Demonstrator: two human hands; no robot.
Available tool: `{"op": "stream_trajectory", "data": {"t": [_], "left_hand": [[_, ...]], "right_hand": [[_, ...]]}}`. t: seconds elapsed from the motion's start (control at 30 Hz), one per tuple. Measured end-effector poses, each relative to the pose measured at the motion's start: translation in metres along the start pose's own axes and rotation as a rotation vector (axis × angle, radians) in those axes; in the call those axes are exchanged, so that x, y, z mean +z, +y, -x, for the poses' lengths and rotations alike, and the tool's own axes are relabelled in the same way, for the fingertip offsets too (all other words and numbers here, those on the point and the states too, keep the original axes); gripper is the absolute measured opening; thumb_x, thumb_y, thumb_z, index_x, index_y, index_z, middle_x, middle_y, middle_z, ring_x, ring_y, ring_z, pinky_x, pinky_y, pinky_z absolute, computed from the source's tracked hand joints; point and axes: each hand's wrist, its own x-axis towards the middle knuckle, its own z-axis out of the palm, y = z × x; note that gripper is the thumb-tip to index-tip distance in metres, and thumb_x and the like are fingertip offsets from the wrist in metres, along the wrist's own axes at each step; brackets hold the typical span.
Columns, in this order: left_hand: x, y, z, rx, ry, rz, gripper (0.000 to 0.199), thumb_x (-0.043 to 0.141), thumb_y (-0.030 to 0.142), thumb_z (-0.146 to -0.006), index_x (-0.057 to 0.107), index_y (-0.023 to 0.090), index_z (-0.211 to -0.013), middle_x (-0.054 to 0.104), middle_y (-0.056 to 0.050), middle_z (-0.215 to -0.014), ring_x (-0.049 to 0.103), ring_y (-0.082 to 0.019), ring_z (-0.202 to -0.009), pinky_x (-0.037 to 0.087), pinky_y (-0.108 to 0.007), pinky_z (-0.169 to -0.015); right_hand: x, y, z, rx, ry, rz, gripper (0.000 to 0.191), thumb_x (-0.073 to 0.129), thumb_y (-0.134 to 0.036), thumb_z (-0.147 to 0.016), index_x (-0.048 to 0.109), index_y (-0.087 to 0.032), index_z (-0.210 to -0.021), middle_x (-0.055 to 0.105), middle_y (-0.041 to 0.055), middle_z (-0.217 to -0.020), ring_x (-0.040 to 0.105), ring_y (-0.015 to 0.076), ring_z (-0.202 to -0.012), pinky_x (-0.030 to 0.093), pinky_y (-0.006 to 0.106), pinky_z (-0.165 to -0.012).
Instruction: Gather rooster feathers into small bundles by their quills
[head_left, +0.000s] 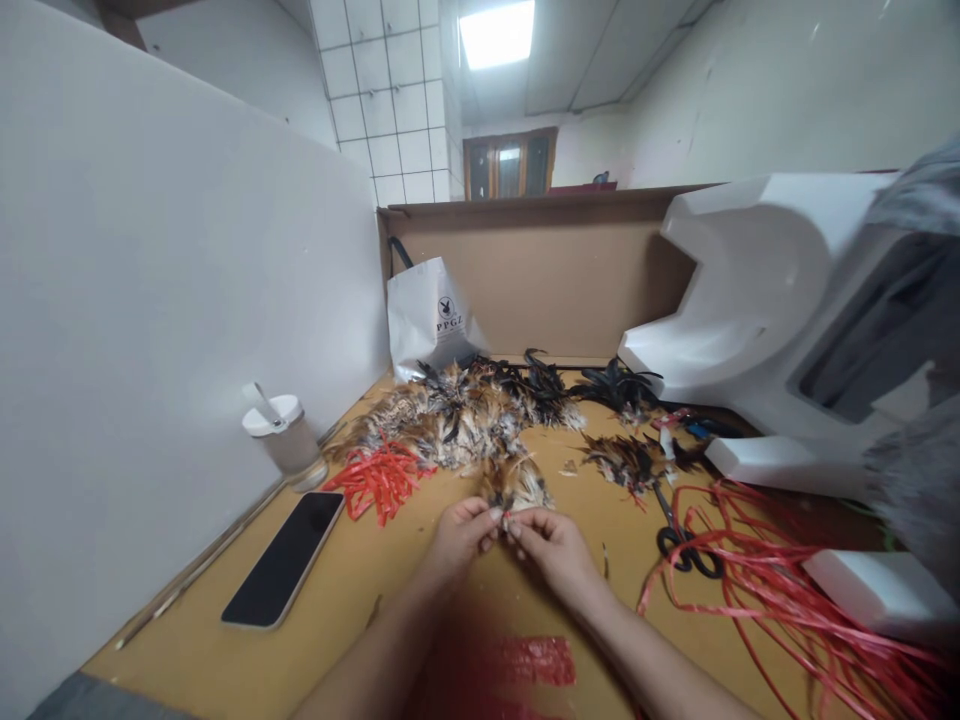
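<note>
Both of my hands meet at the near end of a small bunch of brown and cream feathers [517, 482], which points away from me. My left hand [466, 528] pinches the bunch's base from the left with thumb and forefinger. From the right, my right hand [549, 540] pinches at the same spot, where a bit of red ribbon shows between the fingertips. Exactly what each fingertip grips is partly hidden. Just beyond lies a large heap of brown and black feathers [450, 420], and a pile of short red ribbon strips [382, 482] sits left of it.
A phone [283, 562] and a lidded cup [285, 440] stand at the left. Rightward are black-handled scissors [686, 545], long red ribbon strands [795, 590], another feather bunch [626, 458] and white foam packing [750, 290]. A white bag [427, 315] leans at the back.
</note>
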Motion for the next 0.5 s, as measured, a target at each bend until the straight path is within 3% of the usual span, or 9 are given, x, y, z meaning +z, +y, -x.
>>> {"op": "stream_trajectory", "data": {"t": [0.13,0.3,0.5], "left_hand": [[0.001,0.000,0.000,0.004,0.014,0.004,0.025,0.062,0.036,-0.062,0.051,0.014,-0.059,0.048,0.003,-0.047,0.035,-0.005,-0.040,0.022,-0.020,-0.042],[0.013,0.007,0.003,0.077,0.175,-0.106,0.024,0.063,0.034,-0.059,0.048,0.015,-0.055,0.040,0.007,-0.038,0.030,-0.004,-0.036,0.019,-0.020,-0.040],[0.021,0.008,0.007,0.044,0.228,-0.139,0.024,0.063,0.034,-0.057,0.047,0.016,-0.055,0.045,0.007,-0.038,0.031,-0.004,-0.033,0.021,-0.019,-0.038]], "right_hand": [[0.000,0.003,-0.005,0.089,-0.001,-0.089,0.027,0.061,-0.040,-0.062,0.057,-0.014,-0.068,0.053,-0.0014,-0.055,0.041,0.0073,-0.044,0.031,0.020,-0.044],[-0.001,0.007,-0.005,-0.113,0.176,0.218,0.022,0.062,-0.036,-0.063,0.057,-0.014,-0.066,0.049,-0.0022,-0.052,0.039,0.0080,-0.047,0.031,0.019,-0.045],[-0.004,0.004,-0.001,-0.280,0.217,0.524,0.020,0.053,-0.030,-0.070,0.059,-0.015,-0.059,0.054,0.0008,-0.054,0.045,0.0108,-0.050,0.035,0.021,-0.050]]}}
